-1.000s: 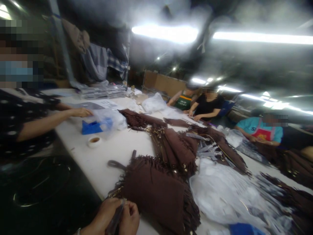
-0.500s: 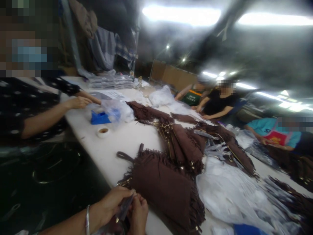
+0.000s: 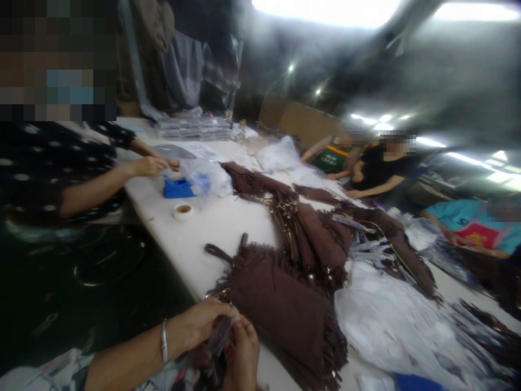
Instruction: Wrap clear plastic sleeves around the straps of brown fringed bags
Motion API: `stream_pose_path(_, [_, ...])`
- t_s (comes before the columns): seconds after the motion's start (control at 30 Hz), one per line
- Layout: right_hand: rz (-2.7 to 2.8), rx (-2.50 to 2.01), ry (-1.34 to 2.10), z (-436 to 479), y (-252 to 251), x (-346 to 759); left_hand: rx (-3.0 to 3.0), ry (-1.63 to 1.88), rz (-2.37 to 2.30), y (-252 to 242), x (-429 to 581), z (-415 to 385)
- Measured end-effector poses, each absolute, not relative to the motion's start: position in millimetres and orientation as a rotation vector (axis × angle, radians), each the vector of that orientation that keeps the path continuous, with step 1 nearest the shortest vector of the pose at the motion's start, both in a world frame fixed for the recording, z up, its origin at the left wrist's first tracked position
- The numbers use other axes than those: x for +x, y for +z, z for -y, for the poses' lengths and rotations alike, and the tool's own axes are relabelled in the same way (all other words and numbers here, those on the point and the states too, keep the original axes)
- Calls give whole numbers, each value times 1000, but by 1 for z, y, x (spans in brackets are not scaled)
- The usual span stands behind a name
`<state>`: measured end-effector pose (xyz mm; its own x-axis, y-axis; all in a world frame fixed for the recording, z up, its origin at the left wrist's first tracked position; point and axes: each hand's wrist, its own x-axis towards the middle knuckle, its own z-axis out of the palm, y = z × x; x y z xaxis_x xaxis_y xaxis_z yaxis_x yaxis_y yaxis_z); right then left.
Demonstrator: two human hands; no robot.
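Note:
At the near edge of the table, my left hand (image 3: 199, 326), with a silver bangle at its wrist, is closed in a pinch. Close against it, my right hand (image 3: 244, 350) has its fingers pressed together too. Between them is a dark strip in shiny plastic (image 3: 220, 336), its lower end hanging down; its exact kind is unclear. Just beyond my hands lies a brown fringed bag (image 3: 277, 298) with a wrist loop (image 3: 217, 252) and gold-coloured metal fittings. My fingertips are partly blurred.
More brown fringed bags (image 3: 313, 233) are piled mid-table. White plastic bags (image 3: 391, 315) lie at right, with plastic-wrapped strips around them. A tape roll (image 3: 183, 212) and a blue item (image 3: 179, 187) are near a co-worker's hand (image 3: 148, 166) at left. Several other people work along the table (image 3: 175, 244).
The view has shifted slightly, so the scene sits further right and my floral sleeve shows. Both my hands keep hold of the strip, close together.

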<state>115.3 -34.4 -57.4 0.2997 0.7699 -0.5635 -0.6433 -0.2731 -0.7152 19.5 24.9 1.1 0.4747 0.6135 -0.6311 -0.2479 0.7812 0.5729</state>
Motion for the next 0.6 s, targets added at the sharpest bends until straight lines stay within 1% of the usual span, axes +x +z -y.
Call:
stream_pose_path(0.23, [588,-1609,1074,63,-50,113,514,625,-1075,-21,24,-23])
stream_pose_path(0.5, [727,-1727,1104,68,-55,111,478,636,-1059,-22,25,-20])
stream_pose_path(0.6, [577,-1586,1269,66,-55,109,383,593,-1005,-23,25,-22])
